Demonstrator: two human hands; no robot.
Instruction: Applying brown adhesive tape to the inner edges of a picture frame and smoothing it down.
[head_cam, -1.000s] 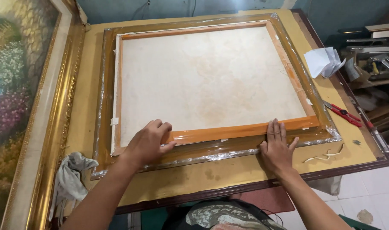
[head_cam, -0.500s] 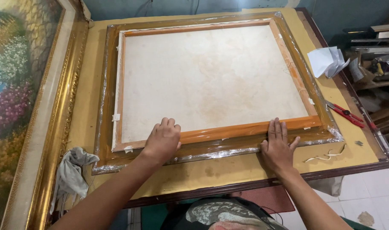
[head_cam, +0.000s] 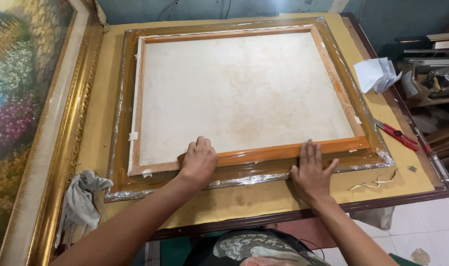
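A large picture frame (head_cam: 122, 98) lies face down on a yellow-topped table (head_cam: 101, 69), wrapped in clear plastic. The pale back of a canvas (head_cam: 244, 93) on an orange wooden stretcher (head_cam: 283, 150) sits inside it. My left hand (head_cam: 199, 161) presses flat on the stretcher's near bar, left of centre, over a strip of brown tape. My right hand (head_cam: 310, 172) lies flat with fingers spread on the frame's near edge, further right. Neither hand grips anything.
A gold-framed floral painting (head_cam: 32, 98) leans at the left. A grey rag (head_cam: 79, 202) hangs at the table's near left corner. Red-handled pliers (head_cam: 399, 135), crumpled white paper (head_cam: 377, 74) and plastic scraps (head_cam: 377, 183) lie at the right. Cluttered shelves (head_cam: 433, 74) stand beyond.
My left hand has slid rightward along the near stretcher bar. My right hand has stayed on the frame's near edge. The view has shifted slightly.
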